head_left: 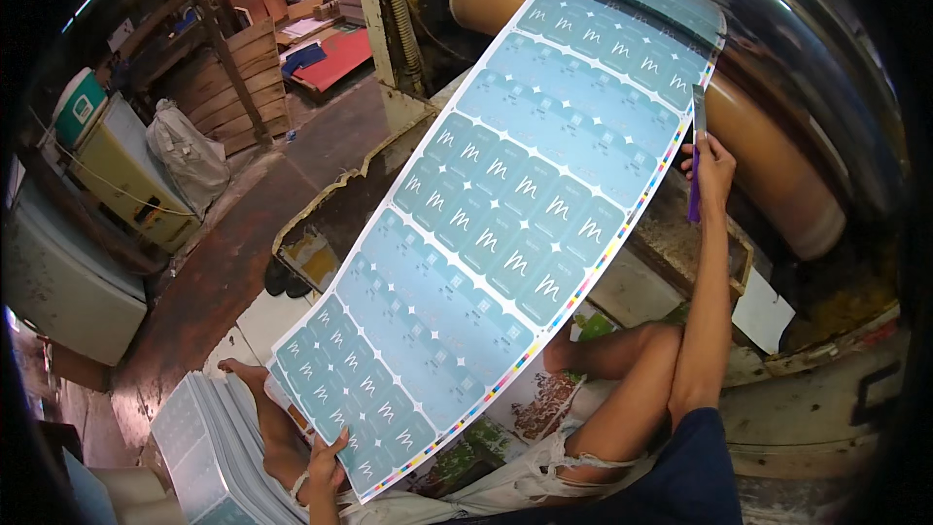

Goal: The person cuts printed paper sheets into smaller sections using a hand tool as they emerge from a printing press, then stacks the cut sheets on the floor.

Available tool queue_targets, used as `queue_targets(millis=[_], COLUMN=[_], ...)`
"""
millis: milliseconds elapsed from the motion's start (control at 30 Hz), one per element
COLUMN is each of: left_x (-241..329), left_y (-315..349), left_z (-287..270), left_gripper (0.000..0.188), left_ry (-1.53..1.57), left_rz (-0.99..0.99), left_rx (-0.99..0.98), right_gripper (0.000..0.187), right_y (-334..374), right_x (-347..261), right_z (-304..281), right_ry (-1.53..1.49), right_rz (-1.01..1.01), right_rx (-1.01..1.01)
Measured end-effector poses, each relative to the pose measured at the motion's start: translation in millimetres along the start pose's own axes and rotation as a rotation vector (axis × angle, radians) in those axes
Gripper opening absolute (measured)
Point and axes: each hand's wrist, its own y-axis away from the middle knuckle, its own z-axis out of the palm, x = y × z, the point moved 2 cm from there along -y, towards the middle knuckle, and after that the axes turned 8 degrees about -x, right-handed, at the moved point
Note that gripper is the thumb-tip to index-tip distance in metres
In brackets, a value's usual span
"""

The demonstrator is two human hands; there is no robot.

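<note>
A long printed sheet (pixel 496 175) in pale teal and blue, patterned with rows of repeated labels, runs from a large roller down toward my lap. Its upper end curves over the roller, and a strip of colour patches lines its right edge. At the near end, the fingers of my left hand (pixel 328 464) are closed on the sheet's lower border. My right hand (pixel 712 167) is wrapped round a purple-handled knife (pixel 694 190). The knife's grey blade points up and lies at the sheet's right edge, close below the roller; whether it touches the paper I cannot tell.
A thick stack of similar printed sheets (pixel 209 447) stands at the lower left, beside my leg. Brown rollers (pixel 777 156) of a machine fill the right side. Farther left are a pale sack (pixel 185 151), a yellowish cabinet (pixel 131 175) and a red board (pixel 332 60).
</note>
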Motion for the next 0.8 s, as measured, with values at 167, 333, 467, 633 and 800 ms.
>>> queue_targets(millis=[167, 333, 467, 633, 800], left_x=[13.3, 14.6, 21.7, 21.3, -7.4], left_y=[13.9, 26.5, 33.3, 28.1, 55.9], left_z=[7.5, 4.6, -1.1, -20.7, -61.8], left_gripper=[0.047, 0.05, 0.055, 0.055, 0.052], left_ry=[0.033, 0.009, 0.01, -0.031, -0.003], left_rz=[-0.097, -0.092, -0.078, -0.007, 0.036], left_rx=[0.019, 0.076, 0.087, 0.128, 0.302], right_gripper=[0.038, 0.032, 0.027, 0.043, 0.064], right_y=[0.5, 0.5, -1.4, 1.7, -0.2], right_x=[-1.3, -15.4, -21.2, -71.2, -82.1], right_z=[-2.7, -14.4, -23.1, -16.4, 1.3], right_ry=[0.066, 0.126, 0.21, 0.67, 0.723], right_rz=[0.043, 0.066, 0.099, -0.67, -0.619], right_rx=[-0.188, -0.344, -0.351, 0.08, -0.448])
